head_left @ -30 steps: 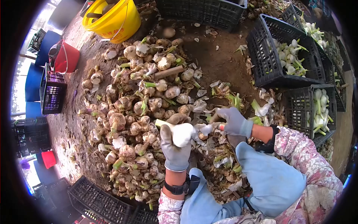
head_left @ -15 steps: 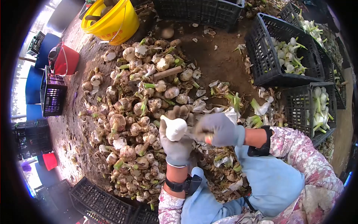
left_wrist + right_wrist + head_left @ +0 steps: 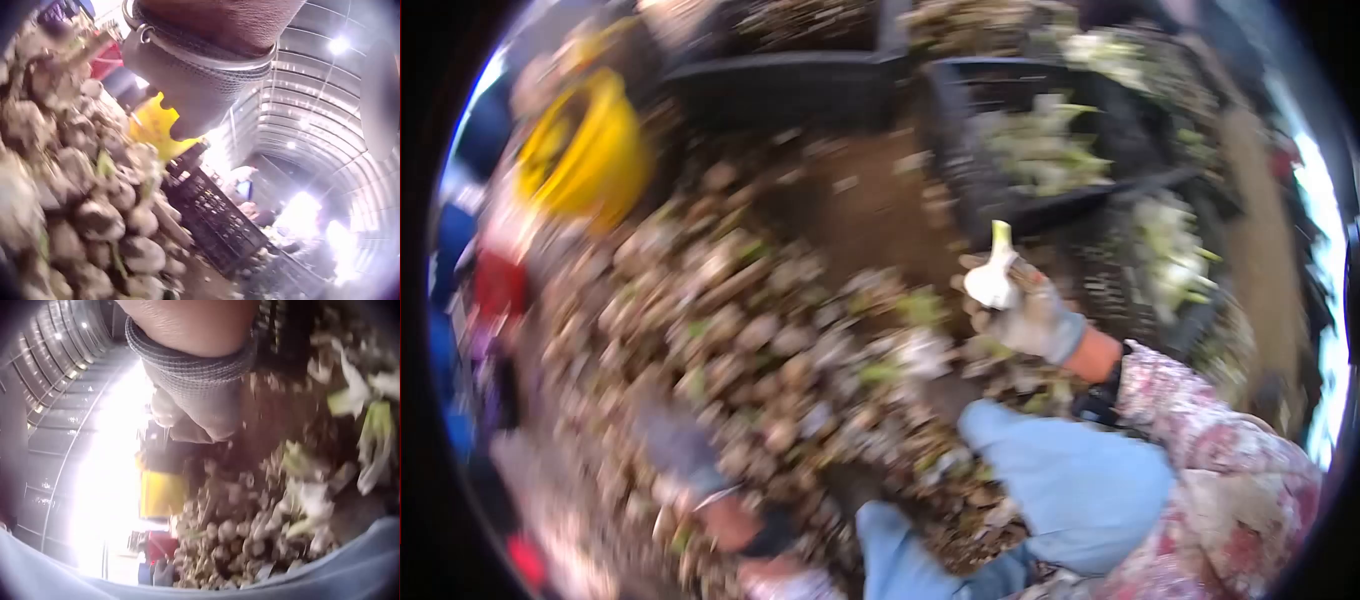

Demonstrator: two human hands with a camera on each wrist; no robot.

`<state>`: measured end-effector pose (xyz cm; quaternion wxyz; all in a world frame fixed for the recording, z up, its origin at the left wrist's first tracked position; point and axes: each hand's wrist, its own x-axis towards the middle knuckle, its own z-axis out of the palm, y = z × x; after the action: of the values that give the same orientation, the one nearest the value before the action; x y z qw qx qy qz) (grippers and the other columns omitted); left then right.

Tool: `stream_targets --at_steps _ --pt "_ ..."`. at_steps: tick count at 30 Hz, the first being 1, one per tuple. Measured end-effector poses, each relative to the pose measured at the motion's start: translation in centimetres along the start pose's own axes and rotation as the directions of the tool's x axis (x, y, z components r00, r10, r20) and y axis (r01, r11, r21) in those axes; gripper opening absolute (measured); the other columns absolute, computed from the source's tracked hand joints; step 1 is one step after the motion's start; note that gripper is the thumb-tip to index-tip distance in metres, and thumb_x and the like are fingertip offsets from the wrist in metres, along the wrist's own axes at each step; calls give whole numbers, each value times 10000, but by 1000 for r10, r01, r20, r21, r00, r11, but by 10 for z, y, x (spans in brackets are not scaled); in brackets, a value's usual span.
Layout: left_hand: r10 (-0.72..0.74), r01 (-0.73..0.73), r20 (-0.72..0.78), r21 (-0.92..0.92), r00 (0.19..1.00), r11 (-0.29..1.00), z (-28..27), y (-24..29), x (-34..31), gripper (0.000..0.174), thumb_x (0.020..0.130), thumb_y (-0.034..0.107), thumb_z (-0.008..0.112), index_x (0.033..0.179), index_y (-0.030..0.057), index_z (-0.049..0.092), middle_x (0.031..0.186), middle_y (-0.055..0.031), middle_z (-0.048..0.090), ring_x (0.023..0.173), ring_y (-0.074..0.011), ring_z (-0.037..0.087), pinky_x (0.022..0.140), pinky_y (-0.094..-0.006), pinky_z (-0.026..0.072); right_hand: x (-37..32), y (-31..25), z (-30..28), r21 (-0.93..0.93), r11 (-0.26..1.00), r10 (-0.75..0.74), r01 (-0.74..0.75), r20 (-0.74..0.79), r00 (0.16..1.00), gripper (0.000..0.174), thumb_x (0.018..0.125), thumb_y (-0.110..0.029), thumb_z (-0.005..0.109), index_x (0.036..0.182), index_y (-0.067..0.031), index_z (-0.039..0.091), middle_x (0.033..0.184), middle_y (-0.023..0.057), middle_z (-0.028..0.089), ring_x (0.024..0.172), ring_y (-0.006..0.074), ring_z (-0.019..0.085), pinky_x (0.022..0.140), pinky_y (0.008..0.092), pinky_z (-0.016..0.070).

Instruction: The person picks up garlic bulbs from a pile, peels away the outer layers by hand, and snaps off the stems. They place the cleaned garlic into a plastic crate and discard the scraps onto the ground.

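Observation:
In the head view my gloved right hand (image 3: 1035,318) holds up a white garlic bulb (image 3: 992,284) with a short green stem, near the crates. The right wrist view shows the glove (image 3: 203,403) from the cuff side, its fingers bent, with a pale bulb (image 3: 165,409) beside them. My left hand (image 3: 675,440), blurred, is over the lower left of the heap of unpeeled garlic (image 3: 750,330). The left wrist view has its glove (image 3: 187,87) beside the heap, and whether its fingers hold anything is unclear.
Black crates with pale garlic stand at the upper right (image 3: 960,150) and right (image 3: 1190,300); another crate (image 3: 780,90) is at the top. A yellow bucket (image 3: 615,165) and a red bucket (image 3: 498,285) are at left. Peelings (image 3: 920,350) lie before the knees.
The bulb has passed from my left hand to my right, which has moved up toward the crates. My left hand has moved down and left over the heap. The head view has turned right.

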<state>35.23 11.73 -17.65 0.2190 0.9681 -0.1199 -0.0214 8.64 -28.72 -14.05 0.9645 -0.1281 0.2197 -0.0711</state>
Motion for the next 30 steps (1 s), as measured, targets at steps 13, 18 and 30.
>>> stream_targets --at_steps 13,18,30 --pt "-41 -318 350 890 936 327 -15 22 -32 291 851 115 449 1108 165 577 1143 -52 569 1081 -174 515 861 -308 437 -33 11 16 -880 468 -98 78 35 995 475 870 -388 577 1199 -47 553 1045 136 623 826 221 639 773 279 502" --pt "171 -153 138 -128 976 980 -10 189 -80 428 798 142 605 1215 84 527 1009 -191 628 776 -329 633 667 -392 500 34 87 95 -673 -524 115 522 552 826 706 582 -235 741 1244 -141 516 1248 107 506 987 292 585 759 373 503" --pt "135 246 342 -852 930 462 6 173 -99 667 770 88 648 1341 -36 328 1213 -149 490 1103 -220 497 934 -338 425 44 104 47 -715 699 161 -34 111 981 367 919 -310 532 1133 -17 590 1047 33 627 966 120 556 863 302 450"
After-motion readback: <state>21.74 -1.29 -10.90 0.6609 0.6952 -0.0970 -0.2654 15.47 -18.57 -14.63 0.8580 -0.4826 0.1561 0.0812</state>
